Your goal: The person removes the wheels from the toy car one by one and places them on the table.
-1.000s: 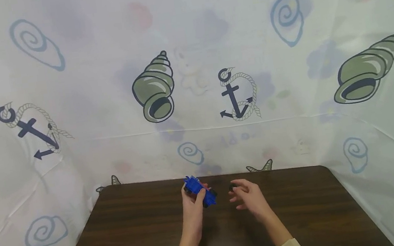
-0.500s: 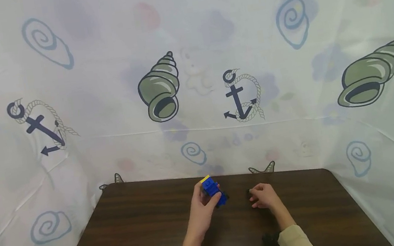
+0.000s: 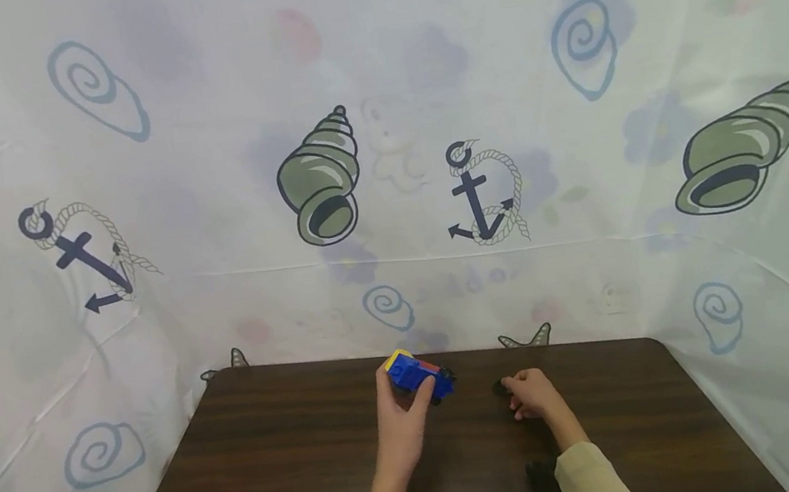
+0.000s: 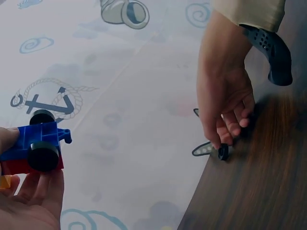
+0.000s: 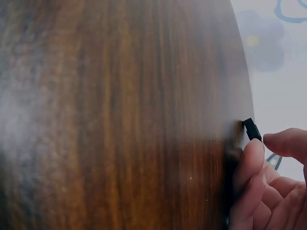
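Note:
My left hand (image 3: pixel 399 430) holds a toy car (image 3: pixel 416 373) over the table, thumb on one side and fingers on the other. The car is blue, with a yellow end and some red. Its black wheels (image 4: pixel 43 156) and a small blue hook show in the left wrist view. To the right of the car, my right hand (image 3: pixel 532 393) pinches a small black wheel-like piece (image 5: pixel 252 130) between thumb and finger. The piece is close over the table near its far edge, and its dark rounded form (image 4: pixel 223 152) also shows in the left wrist view.
The brown wood-grain table (image 3: pixel 281 464) has rounded far corners. Behind it and at the sides hangs a pale cloth (image 3: pixel 207 96) printed with shells and anchors. A black wrist device (image 4: pixel 271 52) sits at the right sleeve.
The left hand has shifted slightly right and turned the car, bringing its yellow end into view. My right hand has moved right, away from the car, with the black piece.

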### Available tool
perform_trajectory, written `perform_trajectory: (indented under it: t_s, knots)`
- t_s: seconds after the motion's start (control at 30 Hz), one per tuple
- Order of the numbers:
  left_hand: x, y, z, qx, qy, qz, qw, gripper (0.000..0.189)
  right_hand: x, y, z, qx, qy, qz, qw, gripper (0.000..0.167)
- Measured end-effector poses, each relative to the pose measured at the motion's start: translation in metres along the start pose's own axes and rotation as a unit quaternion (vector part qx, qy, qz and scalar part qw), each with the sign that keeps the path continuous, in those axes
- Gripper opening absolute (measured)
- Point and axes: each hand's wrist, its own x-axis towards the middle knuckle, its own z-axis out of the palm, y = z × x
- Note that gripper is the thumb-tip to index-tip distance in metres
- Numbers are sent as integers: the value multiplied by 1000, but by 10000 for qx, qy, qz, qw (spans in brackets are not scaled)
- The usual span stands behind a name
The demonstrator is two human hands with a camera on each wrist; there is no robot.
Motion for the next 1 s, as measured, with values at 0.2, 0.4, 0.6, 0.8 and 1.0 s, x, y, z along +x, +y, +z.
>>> perform_trajectory:
  t_s: [0.2,0.4,0.6,0.8,1.0]
  knots:
    - [-1,1,-1,26,25,92,10000,56,6,5,0,-168,46,-3,9998,36]
    - [-2,0,3,96,-294,105,9995,54,2,1,3,20,430,-194,9989,38]
    - [-6,-1,5,450,-346,-72,9984,54,-23,-32,14,477,508,-1153,9909,51]
    - [-4,-4,7,648,-498,-201,9964,58,-64,-77,36,242,557,-2676,9616,66]
    - [-6,-7,7,777,-632,-195,9948,60,-99,-100,49,-1267,1064,-3541,9205,55]
